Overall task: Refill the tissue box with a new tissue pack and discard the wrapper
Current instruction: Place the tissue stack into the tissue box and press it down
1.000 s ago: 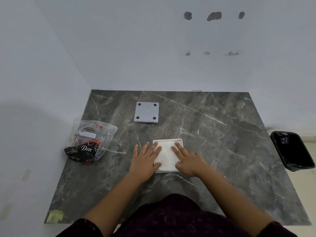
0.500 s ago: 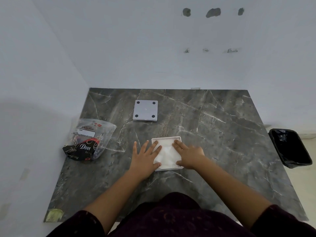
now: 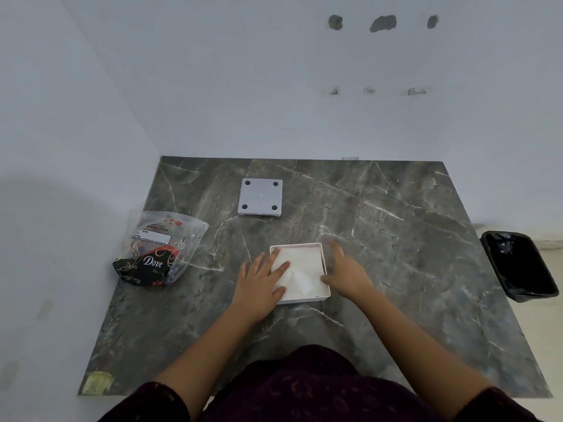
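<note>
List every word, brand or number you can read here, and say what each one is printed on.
"Dove": white script on the black and red part of the clear plastic wrapper lying at the table's left edge.
Red heading near the wrapper's top: too blurred to read.
White label beneath it: print too small to read.
No other text is visible.

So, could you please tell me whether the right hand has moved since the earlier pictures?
Yes. The right hand has slid off the tissues to the right, and now sits at the box's right edge; the box itself stayed put.
</note>
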